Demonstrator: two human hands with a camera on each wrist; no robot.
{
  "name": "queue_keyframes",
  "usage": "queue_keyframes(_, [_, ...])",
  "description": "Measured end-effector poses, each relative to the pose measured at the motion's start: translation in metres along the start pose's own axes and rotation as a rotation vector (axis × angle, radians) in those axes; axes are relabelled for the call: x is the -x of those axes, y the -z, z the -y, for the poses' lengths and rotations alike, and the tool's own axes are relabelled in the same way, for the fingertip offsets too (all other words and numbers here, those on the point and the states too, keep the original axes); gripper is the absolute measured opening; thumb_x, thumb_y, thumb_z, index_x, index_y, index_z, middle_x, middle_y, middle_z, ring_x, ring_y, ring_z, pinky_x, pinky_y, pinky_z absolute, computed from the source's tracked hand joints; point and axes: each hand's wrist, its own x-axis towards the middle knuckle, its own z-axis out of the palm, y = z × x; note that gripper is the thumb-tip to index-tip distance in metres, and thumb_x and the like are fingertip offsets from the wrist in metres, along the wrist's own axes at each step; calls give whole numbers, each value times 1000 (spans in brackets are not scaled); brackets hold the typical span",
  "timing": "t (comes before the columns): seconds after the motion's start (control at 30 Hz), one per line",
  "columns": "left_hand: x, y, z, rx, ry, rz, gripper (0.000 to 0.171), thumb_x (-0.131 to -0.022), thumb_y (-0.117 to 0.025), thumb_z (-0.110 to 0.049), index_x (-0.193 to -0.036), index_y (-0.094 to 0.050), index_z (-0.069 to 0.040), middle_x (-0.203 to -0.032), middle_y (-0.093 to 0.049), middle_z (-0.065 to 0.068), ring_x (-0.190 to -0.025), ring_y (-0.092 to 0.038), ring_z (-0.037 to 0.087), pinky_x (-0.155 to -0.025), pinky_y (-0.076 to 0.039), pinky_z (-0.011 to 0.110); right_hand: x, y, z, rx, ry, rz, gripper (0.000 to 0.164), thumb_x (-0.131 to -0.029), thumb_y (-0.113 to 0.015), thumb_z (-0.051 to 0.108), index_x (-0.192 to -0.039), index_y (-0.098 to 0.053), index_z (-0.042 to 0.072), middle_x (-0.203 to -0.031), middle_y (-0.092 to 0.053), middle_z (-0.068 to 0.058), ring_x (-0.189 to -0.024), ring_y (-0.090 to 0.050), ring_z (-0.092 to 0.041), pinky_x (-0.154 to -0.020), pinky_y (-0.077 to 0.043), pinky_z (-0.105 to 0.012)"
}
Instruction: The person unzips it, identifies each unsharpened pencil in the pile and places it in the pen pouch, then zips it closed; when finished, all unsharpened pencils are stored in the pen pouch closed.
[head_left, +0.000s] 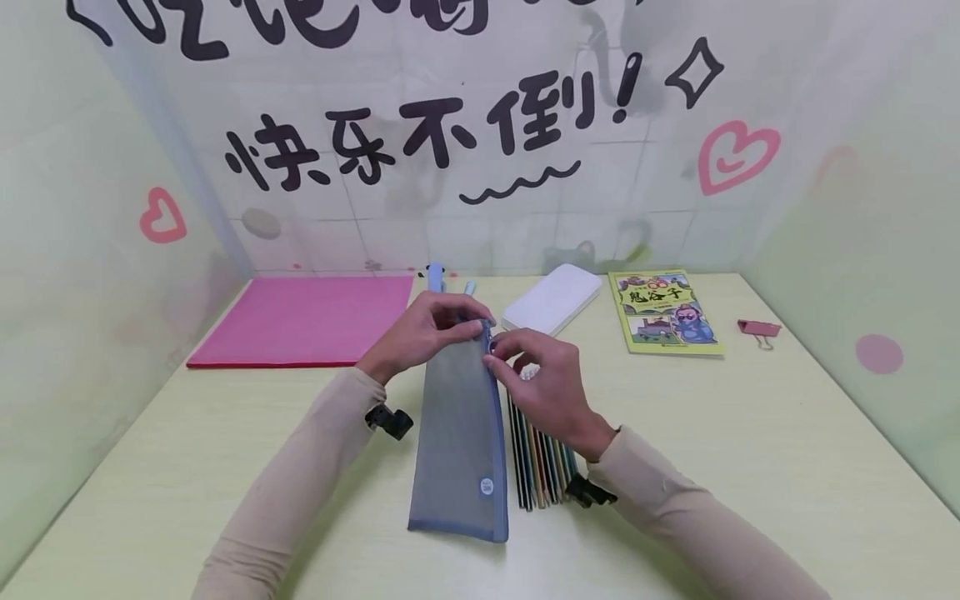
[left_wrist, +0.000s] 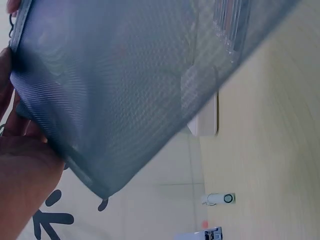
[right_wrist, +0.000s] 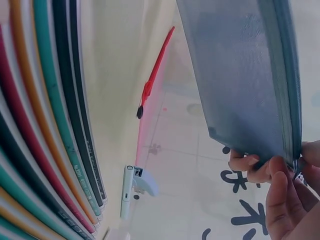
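Observation:
A grey-blue mesh zip pouch [head_left: 456, 433] hangs lengthwise over the table, its zipped edge on the right. My left hand [head_left: 422, 335] grips its far top corner, the thumb lying near the zip. Close beside it, my right hand [head_left: 551, 387] pinches the zip's end between thumb and fingers. The zip pull itself is hidden by the fingertips. In the right wrist view both hands meet at the pouch's corner. Beneath my right hand lies a row of coloured pencils [head_left: 536, 467], partly covered by the wrist; the right wrist view shows their striped barrels [right_wrist: 55, 120] close up.
A pink folder [head_left: 300, 321] lies back left. Behind the pouch are a light-blue object [head_left: 435, 277] and a small pale stick-like item [head_left: 470, 287]. A white box [head_left: 553, 298], a yellow comic-style book [head_left: 666, 312] and a pink binder clip [head_left: 759, 328] run along the back right.

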Motion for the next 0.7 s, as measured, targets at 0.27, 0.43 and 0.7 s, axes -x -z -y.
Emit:
queue_keyframes(0.27, [-3, 11, 10, 1, 73, -113, 19, -97, -65, -18, -113, -74, -12, -110, -70, 6, -88, -60, 21, -80, -47, 31, 7, -3, 2, -44, -48, 55, 5, -86, -76, 5, -88, -73, 1, -95, -78, -12, -78, -73, -18, -66, -59, -24])
queue_keyframes(0.43, [-2, 18, 21, 15, 139, -156, 21, -97, -65, -21, -115, -73, -13, -113, -68, 4, -93, -58, 23, -84, -45, 34, 17, -4, 3, -21, -47, 138, 4, -86, -77, 8, -85, -73, 6, -93, -78, -8, -73, -70, -12, -63, -57, -20])
queue_keyframes(0.7, [2, 25, 31, 10, 237, -229, 23, -99, -63, -24, -118, -72, -18, -112, -63, 3, -97, -53, 26, -85, -41, 36, 37, 3, 10, -38, -57, 294, 3, -88, -76, 12, -86, -74, 10, -88, -77, -2, -75, -67, -6, -65, -56, -18])
